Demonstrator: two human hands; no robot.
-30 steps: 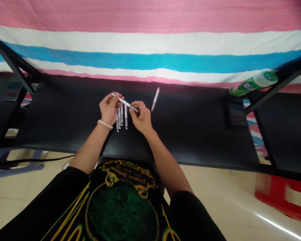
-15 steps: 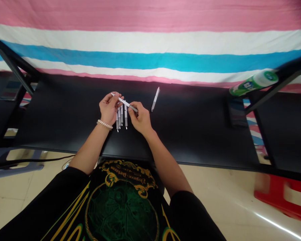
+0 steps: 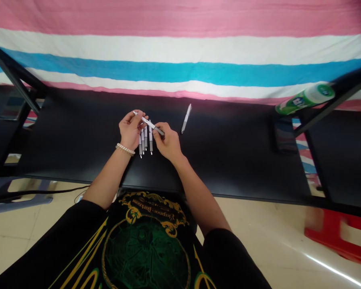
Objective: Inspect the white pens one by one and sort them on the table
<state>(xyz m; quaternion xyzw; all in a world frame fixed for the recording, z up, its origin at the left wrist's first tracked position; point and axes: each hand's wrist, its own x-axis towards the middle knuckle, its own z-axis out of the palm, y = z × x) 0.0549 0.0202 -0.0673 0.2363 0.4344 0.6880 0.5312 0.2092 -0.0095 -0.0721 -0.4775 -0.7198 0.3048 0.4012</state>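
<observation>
Pinching a pen [image 3: 150, 123] two-handed

Gripped over the black table [image 3: 234, 156] by the left hand [image 3: 130, 129] at ten o'clock, by the right hand [image 3: 169, 142] at four. Close to four visible pens [image 3: 146, 141] at six, apart from a lone pen [image 3: 185, 119] at three.

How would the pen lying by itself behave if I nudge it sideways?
The lone pen would probably stay stiff, since it looks slim and straight. It may start to roll, as it seems round, though what looks like a clip could check it. The smooth-looking black table suggests it might also slide easily.
</observation>
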